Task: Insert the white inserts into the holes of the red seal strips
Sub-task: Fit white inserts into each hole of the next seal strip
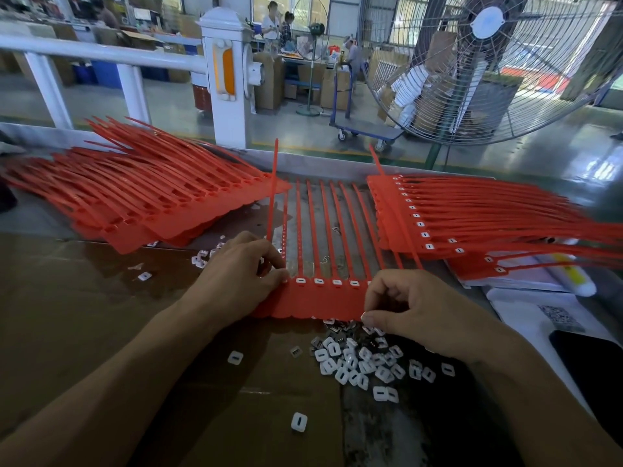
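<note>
Head view: red seal strip sheet (pixel 313 299) lies flat on the counter (pixel 84 298) between both hands, tails running away from the person, hole row crosswise. Left hand (pixel 242 274) pinches the sheet's left end at the first hole, fingers curled. Right hand (pixel 414 305) rests curled on the right end; whether it holds an insert, cannot tell. Four holes between the hands show seated inserts. Loose white inserts (pixel 364 362) heap just below the right hand, so the right is nearer for the next pick.
</note>
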Demonstrator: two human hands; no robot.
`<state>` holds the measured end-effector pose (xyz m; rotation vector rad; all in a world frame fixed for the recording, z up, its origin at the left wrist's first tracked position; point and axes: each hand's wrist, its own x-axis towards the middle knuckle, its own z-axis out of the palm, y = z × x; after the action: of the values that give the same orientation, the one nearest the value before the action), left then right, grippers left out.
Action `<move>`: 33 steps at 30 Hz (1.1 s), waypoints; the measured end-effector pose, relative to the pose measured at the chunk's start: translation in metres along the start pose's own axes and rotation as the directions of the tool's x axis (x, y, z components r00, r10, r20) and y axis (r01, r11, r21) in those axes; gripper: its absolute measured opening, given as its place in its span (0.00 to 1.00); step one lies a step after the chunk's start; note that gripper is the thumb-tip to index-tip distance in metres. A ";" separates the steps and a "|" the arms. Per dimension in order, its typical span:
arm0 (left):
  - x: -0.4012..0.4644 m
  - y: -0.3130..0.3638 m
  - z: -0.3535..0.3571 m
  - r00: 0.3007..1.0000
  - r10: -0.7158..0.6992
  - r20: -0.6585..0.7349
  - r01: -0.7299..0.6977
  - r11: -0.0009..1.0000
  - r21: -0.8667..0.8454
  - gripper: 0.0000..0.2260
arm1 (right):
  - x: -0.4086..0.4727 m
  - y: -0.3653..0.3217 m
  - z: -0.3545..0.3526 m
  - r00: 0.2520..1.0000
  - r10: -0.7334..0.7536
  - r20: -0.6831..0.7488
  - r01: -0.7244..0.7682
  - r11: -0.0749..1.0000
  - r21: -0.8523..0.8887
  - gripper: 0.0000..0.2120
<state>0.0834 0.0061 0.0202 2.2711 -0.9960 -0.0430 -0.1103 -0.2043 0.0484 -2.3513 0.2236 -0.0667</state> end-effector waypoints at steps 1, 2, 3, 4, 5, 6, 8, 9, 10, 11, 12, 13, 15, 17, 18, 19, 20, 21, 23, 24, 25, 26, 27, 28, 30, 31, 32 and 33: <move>0.000 0.000 0.000 1.000 0.002 -0.001 -0.002 1.000 0.001 0.05 | 0.001 0.000 0.000 1.000 -0.005 -0.019 0.006 1.000 0.025 0.07; 0.000 0.000 0.000 1.000 0.004 -0.003 -0.004 1.000 0.002 0.05 | 0.001 0.001 0.001 0.999 -0.014 -0.046 0.016 0.999 0.033 0.07; 0.000 0.000 0.000 1.000 0.006 -0.004 -0.006 1.000 0.003 0.05 | 0.002 0.001 0.001 0.996 -0.027 -0.080 0.029 0.999 0.026 0.08; 0.000 0.001 0.000 1.000 0.007 -0.005 -0.007 1.000 0.003 0.05 | 0.003 0.001 0.002 0.993 -0.039 -0.115 0.042 0.999 0.019 0.09; 0.000 0.001 0.000 1.000 0.009 -0.006 -0.009 1.000 0.002 0.05 | 0.004 0.001 0.002 0.987 -0.048 -0.151 0.051 0.998 0.020 0.10; 0.000 0.001 -0.001 1.000 0.010 -0.007 -0.010 1.000 0.003 0.05 | 0.004 0.001 0.002 0.981 -0.047 -0.190 0.054 0.998 0.035 0.10; 0.000 0.002 -0.001 1.000 0.012 -0.008 -0.012 1.000 0.005 0.05 | 0.006 0.003 0.001 0.960 -0.016 -0.278 0.041 0.996 0.084 0.09; 0.000 0.002 -0.001 1.000 0.012 -0.010 -0.012 1.000 0.004 0.05 | 0.007 0.004 0.000 0.948 0.010 -0.319 0.027 0.993 0.113 0.08; 0.001 0.002 -0.002 1.000 0.011 -0.011 -0.011 1.000 0.003 0.05 | 0.007 0.005 -0.001 0.934 0.036 -0.355 0.016 0.990 0.143 0.08; 0.001 0.003 -0.002 1.000 0.009 -0.010 -0.009 1.000 0.004 0.05 | 0.008 0.006 -0.001 0.922 0.058 -0.384 0.008 0.986 0.169 0.08; 0.001 0.003 -0.002 1.000 0.007 -0.008 -0.007 1.000 0.007 0.05 | 0.008 0.007 -0.002 0.911 0.077 -0.405 0.000 0.982 0.187 0.08; 0.001 0.003 -0.002 1.000 0.005 -0.007 -0.005 1.000 0.010 0.05 | 0.008 0.008 -0.002 0.902 0.096 -0.421 -0.012 0.980 0.197 0.07; 0.002 0.003 -0.001 1.000 0.000 -0.004 0.000 1.000 0.010 0.05 | 0.009 0.009 -0.002 0.879 0.129 -0.459 -0.035 0.978 0.208 0.06; 0.002 0.002 -0.002 1.000 -0.001 -0.003 0.001 1.000 0.010 0.05 | 0.010 0.010 -0.003 0.851 0.155 -0.501 -0.050 0.975 0.217 0.04; 0.002 0.002 -0.002 1.000 0.000 -0.004 0.000 1.000 0.010 0.05 | 0.010 0.010 -0.004 0.841 0.167 -0.515 -0.055 0.973 0.226 0.05; 0.002 0.002 -0.002 1.000 0.002 -0.004 -0.002 1.000 0.010 0.05 | 0.011 0.011 -0.005 0.834 0.183 -0.521 -0.062 0.969 0.241 0.06; 0.002 0.002 -0.002 1.000 0.002 -0.003 -0.002 1.000 0.011 0.05 | 0.012 0.011 -0.005 0.829 0.204 -0.521 -0.073 0.962 0.262 0.06; 0.002 0.002 -0.002 1.000 0.003 -0.003 -0.003 1.000 0.012 0.05 | 0.012 0.011 -0.005 0.825 0.229 -0.517 -0.087 0.955 0.283 0.06; 0.002 0.001 -0.002 1.000 0.002 -0.001 -0.002 1.000 0.013 0.05 | 0.013 0.012 -0.004 0.820 0.270 -0.505 -0.125 0.945 0.302 0.05; 0.002 0.001 -0.002 1.000 0.002 -0.001 -0.002 1.000 0.016 0.05 | 0.014 0.013 -0.004 0.818 0.283 -0.501 -0.142 0.943 0.301 0.05; 0.002 0.001 -0.001 1.000 0.003 -0.002 -0.003 1.000 0.018 0.05 | 0.014 0.013 -0.003 0.816 0.291 -0.499 -0.156 0.942 0.296 0.05; 0.002 0.001 -0.001 1.000 0.004 -0.003 -0.004 1.000 0.020 0.05 | 0.014 0.014 -0.003 0.814 0.296 -0.499 -0.165 0.943 0.289 0.05; 0.002 0.001 -0.001 1.000 0.004 -0.002 -0.004 1.000 0.020 0.05 | 0.013 0.014 -0.002 0.812 0.298 -0.503 -0.174 0.944 0.279 0.05; 0.002 0.001 -0.001 1.000 0.003 -0.001 -0.003 1.000 0.020 0.05 | 0.013 0.014 -0.002 0.808 0.296 -0.509 -0.182 0.948 0.262 0.05; 0.002 0.002 -0.002 1.000 0.001 0.002 -0.001 1.000 0.019 0.05 | 0.013 0.016 -0.002 0.802 0.288 -0.523 -0.198 0.955 0.222 0.06; 0.002 0.001 -0.002 1.000 0.000 0.005 0.000 1.000 0.021 0.05 | 0.013 0.016 -0.002 0.800 0.286 -0.528 -0.203 0.956 0.210 0.06; 0.002 0.001 -0.002 1.000 -0.001 0.008 0.000 1.000 0.022 0.05 | 0.013 0.017 -0.002 0.798 0.288 -0.529 -0.209 0.956 0.206 0.05; 0.002 0.002 -0.002 1.000 0.000 0.009 0.000 1.000 0.022 0.05 | 0.013 0.018 -0.003 0.798 0.292 -0.526 -0.215 0.955 0.205 0.05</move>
<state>0.0843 0.0055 0.0233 2.2929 -1.0056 -0.0421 -0.1003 -0.2211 0.0372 -2.0902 0.7937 -0.6193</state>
